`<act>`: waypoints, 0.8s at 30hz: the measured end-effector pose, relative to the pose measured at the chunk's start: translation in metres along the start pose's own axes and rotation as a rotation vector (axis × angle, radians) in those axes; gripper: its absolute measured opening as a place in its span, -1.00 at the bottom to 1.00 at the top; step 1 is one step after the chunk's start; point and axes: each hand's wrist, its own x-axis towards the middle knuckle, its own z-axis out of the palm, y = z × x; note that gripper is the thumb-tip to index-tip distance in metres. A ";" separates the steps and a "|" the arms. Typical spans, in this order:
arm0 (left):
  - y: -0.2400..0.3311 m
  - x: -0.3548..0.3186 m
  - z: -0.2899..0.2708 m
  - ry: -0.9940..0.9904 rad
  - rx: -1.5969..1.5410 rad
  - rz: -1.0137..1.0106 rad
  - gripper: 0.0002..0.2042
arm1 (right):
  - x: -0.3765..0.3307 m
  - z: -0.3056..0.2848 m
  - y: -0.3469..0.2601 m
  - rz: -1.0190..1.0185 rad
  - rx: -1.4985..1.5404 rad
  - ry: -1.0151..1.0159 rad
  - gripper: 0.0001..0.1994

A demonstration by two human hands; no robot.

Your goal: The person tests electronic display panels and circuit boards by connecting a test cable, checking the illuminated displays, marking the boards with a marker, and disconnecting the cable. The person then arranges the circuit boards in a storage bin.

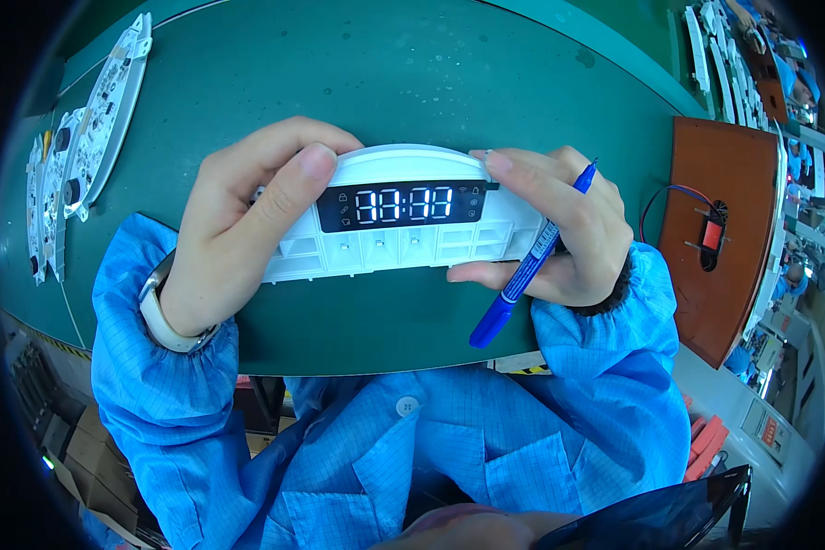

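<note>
A white plastic display panel (403,246) with a lit dark digit window lies across the green mat (376,82). My left hand (243,220) grips its left end, thumb on the top edge by the window. My right hand (564,225) holds the panel's right end, forefinger on the top edge, and also carries a blue marker pen (522,270) between the fingers, cap end pointing down toward me. Both sleeves are blue, and a pale watch strap (160,316) circles my left wrist.
Several white circuit-board panels (87,151) lie in a row at the far left of the mat. A brown wooden fixture (720,183) with wires and a red part stands to the right. More white panels (715,55) sit at the top right. Cardboard boxes lie below the bench.
</note>
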 end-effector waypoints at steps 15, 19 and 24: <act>-0.001 0.001 0.000 -0.012 -0.026 0.011 -0.69 | -0.001 0.000 0.001 -0.012 -0.016 0.005 -0.20; -0.001 0.000 0.000 -0.013 -0.030 0.011 -0.70 | -0.001 0.000 0.001 -0.007 -0.007 0.004 -0.21; -0.001 0.000 0.001 -0.003 -0.010 0.014 -0.71 | -0.001 0.000 0.001 -0.006 -0.013 -0.001 -0.21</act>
